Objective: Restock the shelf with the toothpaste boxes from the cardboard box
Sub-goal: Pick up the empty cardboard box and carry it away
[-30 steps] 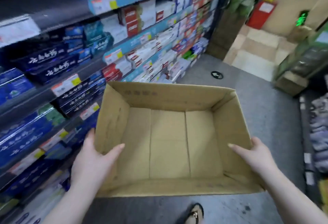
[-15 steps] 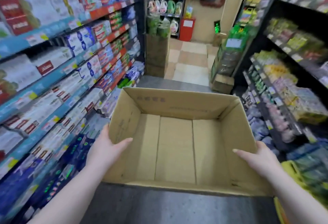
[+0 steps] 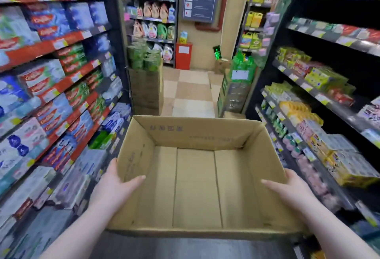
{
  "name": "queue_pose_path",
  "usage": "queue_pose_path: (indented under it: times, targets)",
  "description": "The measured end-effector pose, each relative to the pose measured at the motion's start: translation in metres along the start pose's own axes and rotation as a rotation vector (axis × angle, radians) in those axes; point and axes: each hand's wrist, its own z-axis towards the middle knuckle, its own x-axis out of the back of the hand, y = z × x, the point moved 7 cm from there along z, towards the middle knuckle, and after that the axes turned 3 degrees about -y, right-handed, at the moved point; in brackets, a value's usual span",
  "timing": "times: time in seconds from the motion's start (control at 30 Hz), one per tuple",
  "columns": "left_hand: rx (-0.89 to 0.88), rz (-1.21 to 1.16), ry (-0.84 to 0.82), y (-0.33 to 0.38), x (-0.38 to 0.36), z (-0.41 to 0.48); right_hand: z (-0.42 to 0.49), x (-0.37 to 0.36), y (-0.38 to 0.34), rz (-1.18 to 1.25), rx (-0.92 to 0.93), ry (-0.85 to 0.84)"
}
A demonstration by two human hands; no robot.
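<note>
Cardboard box (image 3: 195,186): we hold it level in front of us in mid-aisle, open top up. Only its bare card bottom shows, and there is no stock inside.
Left hand (image 3: 115,189): it grips the left wall with the thumb hooked inside. The fingers are outside the wall, out of sight.
Right hand (image 3: 287,189): it grips the right wall the same way, thumb inside.
Why held so: we judge that one hand on each side wall keeps a wide, floppy carton flat and steady.
Toothpaste boxes (image 3: 47,82): they sit packed in rows on the shelf (image 3: 26,53) to our left, none of them in the box.
Task stage: we judge the restocking is done or nearly so.
Edges: the box's left wall is near the lower shelf fronts. Its right wall is near the right-hand shelving (image 3: 320,94).
Open room: the aisle floor (image 3: 191,94) runs ahead between a carton stack (image 3: 146,92) and a bottle display (image 3: 236,94). The gap looks passable if the box stays centred.
</note>
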Motion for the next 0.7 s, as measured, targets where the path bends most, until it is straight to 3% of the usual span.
queue_pose_path:
  times: [0.37,0.7]
  targets:
    - [-0.142,0.022,-0.142,0.169,-0.092,0.252,0.222,0.036,-0.069,0.092,-0.12,0.122]
    - [0.017,0.0,-0.128,0.288,-0.177,0.452,0.495,0.053,-0.154,0.058,-0.082,-0.029]
